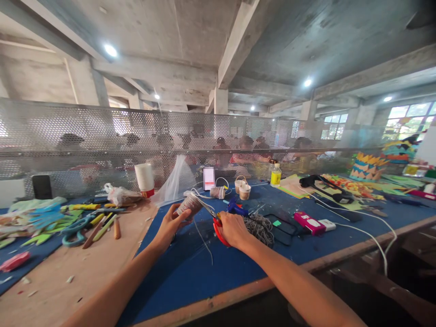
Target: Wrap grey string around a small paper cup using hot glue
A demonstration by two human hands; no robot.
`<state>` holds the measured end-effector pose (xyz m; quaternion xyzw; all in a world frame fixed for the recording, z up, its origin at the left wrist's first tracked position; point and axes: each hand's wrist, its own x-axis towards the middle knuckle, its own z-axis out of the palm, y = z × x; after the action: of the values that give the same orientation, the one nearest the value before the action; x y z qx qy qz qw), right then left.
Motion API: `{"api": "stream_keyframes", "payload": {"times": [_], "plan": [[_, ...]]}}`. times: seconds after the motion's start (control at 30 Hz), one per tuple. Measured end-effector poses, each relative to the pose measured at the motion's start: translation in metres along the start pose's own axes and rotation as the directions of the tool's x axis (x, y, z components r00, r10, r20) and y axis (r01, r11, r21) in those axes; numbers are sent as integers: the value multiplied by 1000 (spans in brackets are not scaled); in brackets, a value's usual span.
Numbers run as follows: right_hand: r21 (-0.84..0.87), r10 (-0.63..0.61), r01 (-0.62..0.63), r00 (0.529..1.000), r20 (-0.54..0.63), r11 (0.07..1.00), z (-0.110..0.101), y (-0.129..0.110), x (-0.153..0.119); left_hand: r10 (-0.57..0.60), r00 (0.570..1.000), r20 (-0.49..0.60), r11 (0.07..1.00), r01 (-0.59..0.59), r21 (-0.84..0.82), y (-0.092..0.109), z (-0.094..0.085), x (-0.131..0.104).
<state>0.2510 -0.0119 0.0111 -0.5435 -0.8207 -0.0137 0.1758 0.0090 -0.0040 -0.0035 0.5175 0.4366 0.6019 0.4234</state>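
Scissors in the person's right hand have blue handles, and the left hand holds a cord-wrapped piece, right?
Not quite: the scissors have red handles, not blue, as the head view shows. They are in the right hand, and the left hand holds a cord-wrapped piece.

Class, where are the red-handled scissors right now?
In the head view, the scissors are in the right hand, blades towards the wrapped cylinder in the left hand.

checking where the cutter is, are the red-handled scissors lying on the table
No, the red-handled metal scissors are in the right hand.
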Motion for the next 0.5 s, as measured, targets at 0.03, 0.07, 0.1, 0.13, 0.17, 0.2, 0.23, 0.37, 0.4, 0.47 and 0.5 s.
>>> {"api": "stream_keyframes", "payload": {"times": [0.03,0.07,0.1,0.13,0.17,0.2,0.23,0.37,0.4,0.47,0.5], "plan": [[-4,4,-4,1000,6,1000,0,0,0,1,1000,1,1000,-1,-3,0,0,0],[-7,8,-8,1000,12,1000,-1,0,0,1,1000,3,1000,-1,-8,0,0,0],[-10,10,-10,1000,16,1000,-1,0,0,1,1000,7,1000,-1,-13,0,0,0],[-12,11,-11,1000,19,1000,-1,0,0,1,1000,10,1000,-1,-19,0,0,0],[-14,9,-9,1000,20,1000,-1,0,0,0,1000,11,1000,0,-26,-1,0,1],[-15,6,-6,1000,20,1000,0,0,0,-4,1000,13,999,5,-36,-1,0,1],[-15,3,-3,1000,16,1000,0,0,0,-9,1000,13,999,10,-47,-2,0,1],[-18,2,-1,1000,5,1000,0,0,0,-30,999,26,993,33,-117,-4,0,1],[-17,3,-3,1000,6,1000,0,0,0,-37,999,34,989,42,-140,-4,0,1],[-11,5,-5,1000,12,1000,-1,0,0,-62,997,49,982,69,-178,-4,-1,0],[-9,5,-5,1000,16,1000,-1,0,0,-73,996,49,979,81,-185,-3,-1,0]]}}
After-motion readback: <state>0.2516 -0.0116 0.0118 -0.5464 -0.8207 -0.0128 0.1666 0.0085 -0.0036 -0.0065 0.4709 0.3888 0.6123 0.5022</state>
